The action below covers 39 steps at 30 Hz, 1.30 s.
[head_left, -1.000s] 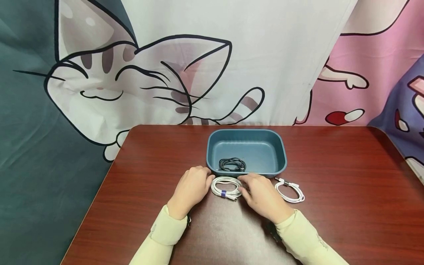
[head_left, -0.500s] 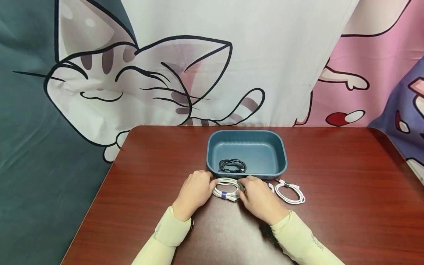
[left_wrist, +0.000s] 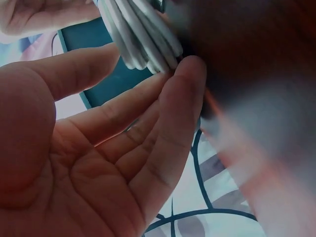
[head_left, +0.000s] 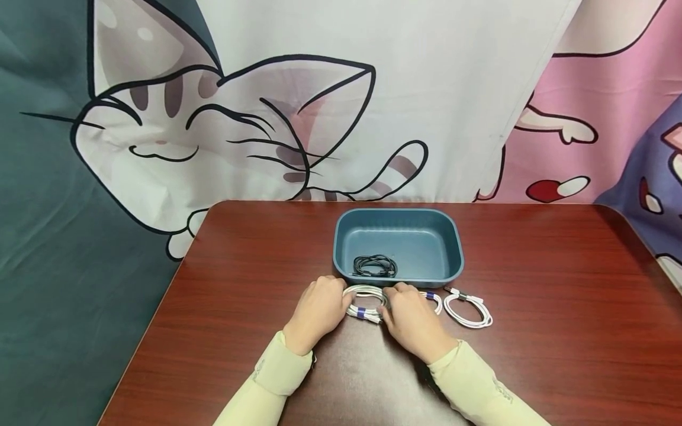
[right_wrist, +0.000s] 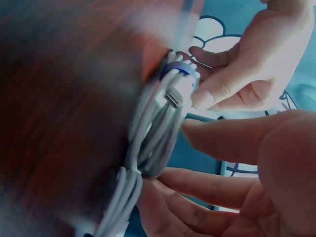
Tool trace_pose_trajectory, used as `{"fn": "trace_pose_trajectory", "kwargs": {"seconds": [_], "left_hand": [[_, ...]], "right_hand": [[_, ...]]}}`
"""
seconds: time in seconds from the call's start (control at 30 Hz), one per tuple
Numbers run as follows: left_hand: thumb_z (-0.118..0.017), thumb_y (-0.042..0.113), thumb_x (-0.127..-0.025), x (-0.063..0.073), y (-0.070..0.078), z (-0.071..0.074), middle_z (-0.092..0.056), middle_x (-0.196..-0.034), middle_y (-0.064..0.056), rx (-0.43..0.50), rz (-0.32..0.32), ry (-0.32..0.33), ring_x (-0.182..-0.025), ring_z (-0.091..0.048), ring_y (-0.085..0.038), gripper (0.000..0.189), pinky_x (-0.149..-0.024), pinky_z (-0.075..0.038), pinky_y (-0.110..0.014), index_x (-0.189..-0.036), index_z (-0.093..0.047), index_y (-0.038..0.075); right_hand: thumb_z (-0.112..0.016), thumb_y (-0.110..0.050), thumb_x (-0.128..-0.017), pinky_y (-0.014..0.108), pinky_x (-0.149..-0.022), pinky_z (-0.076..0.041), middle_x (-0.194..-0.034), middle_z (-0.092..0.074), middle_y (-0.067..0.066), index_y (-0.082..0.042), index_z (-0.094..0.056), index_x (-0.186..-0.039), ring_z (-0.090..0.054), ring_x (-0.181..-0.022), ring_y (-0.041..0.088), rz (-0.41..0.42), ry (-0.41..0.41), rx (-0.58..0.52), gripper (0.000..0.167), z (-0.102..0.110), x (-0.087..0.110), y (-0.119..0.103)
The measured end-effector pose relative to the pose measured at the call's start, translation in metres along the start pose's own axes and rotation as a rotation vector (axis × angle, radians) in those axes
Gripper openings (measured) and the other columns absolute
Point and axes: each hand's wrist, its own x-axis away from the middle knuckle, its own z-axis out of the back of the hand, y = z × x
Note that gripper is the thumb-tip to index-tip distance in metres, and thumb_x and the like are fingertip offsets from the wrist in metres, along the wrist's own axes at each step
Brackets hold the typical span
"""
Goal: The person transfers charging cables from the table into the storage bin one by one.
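Note:
A coiled white cable [head_left: 366, 314] with a purple tie lies on the table just in front of a blue bin. My left hand [head_left: 318, 307] holds its left side, thumb on the near face and fingertips at the outer edge. At its right side my right hand [head_left: 414, 318] grips it between thumb and fingers. In the right wrist view a metal plug [right_wrist: 173, 98] shows beside the purple tie [right_wrist: 180, 68]. Another white coiled cable [head_left: 437, 303], also with a purple tie, is partly hidden behind my right hand.
The blue bin [head_left: 455, 260] stands behind the hands, with a coiled black cable [head_left: 375, 265] in its front left part. To the right lies a white coiled cable [head_left: 469, 319] with a dark tie. Printed cloth [head_left: 453, 106] hangs behind the table's far edge.
My left hand has shifted right, its thumb now over the coil's left side. My right hand has moved slightly left, and the second purple-tied cable has come into sight behind it.

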Motion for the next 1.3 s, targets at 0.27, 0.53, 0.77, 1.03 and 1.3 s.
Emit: {"fn": "trace_pose_trajectory", "kwargs": {"seconds": [0.27, 0.53, 0.77, 1.03, 1.3], "left_hand": [[-0.074, 0.019, -0.088, 0.0006, 0.0012, -0.0044, -0.057, -0.067, -0.007, -0.021, -0.004, 0.004, -0.062, -0.064, -0.031, 0.029, -0.056, -0.050, -0.044, -0.065, -0.059, 0.010], [-0.076, 0.015, -0.084, 0.0002, 0.0009, -0.0061, -0.058, -0.067, -0.008, -0.018, 0.001, 0.017, -0.061, -0.064, -0.032, 0.029, -0.054, -0.049, -0.045, -0.062, -0.056, 0.011], [-0.077, 0.013, -0.079, 0.0002, 0.0007, -0.0039, -0.056, -0.064, -0.006, -0.001, 0.004, 0.019, -0.062, -0.063, -0.030, 0.032, -0.054, -0.048, -0.043, -0.059, -0.052, 0.014], [-0.078, 0.013, -0.077, -0.0006, 0.0016, -0.0004, -0.056, -0.064, -0.004, 0.034, 0.020, -0.010, -0.065, -0.064, -0.028, 0.029, -0.056, -0.050, -0.041, -0.059, -0.055, 0.015], [-0.078, 0.014, -0.076, -0.0007, 0.0021, 0.0031, -0.058, -0.066, 0.001, 0.058, 0.055, -0.057, -0.070, -0.065, -0.025, 0.021, -0.061, -0.051, -0.039, -0.062, -0.063, 0.017]], "right_hand": [[-0.079, -0.012, -0.083, 0.048, -0.067, -0.053, -0.085, -0.063, 0.014, 0.002, -0.070, -0.093, -0.063, -0.081, 0.034, -0.003, 0.030, 0.029, 0.020, -0.0043, 0.0014, -0.0002], [-0.078, -0.009, -0.083, 0.047, -0.069, -0.053, -0.085, -0.065, 0.014, 0.000, -0.070, -0.090, -0.063, -0.079, 0.033, 0.017, 0.041, 0.039, 0.014, -0.0047, 0.0019, -0.0007], [-0.079, -0.010, -0.082, 0.048, -0.069, -0.053, -0.082, -0.065, 0.014, 0.000, -0.069, -0.091, -0.064, -0.078, 0.034, 0.013, 0.032, 0.034, 0.017, -0.0047, 0.0011, 0.0004], [-0.081, -0.011, -0.081, 0.050, -0.073, -0.055, -0.091, -0.069, 0.017, 0.002, -0.070, -0.103, -0.066, -0.087, 0.037, -0.019, 0.003, 0.015, 0.028, -0.0050, 0.0002, 0.0017], [-0.082, -0.007, -0.079, 0.051, -0.072, -0.054, -0.086, -0.068, 0.016, 0.001, -0.068, -0.103, -0.066, -0.083, 0.038, 0.010, 0.000, -0.034, 0.029, -0.0052, -0.0005, 0.0043]]}}
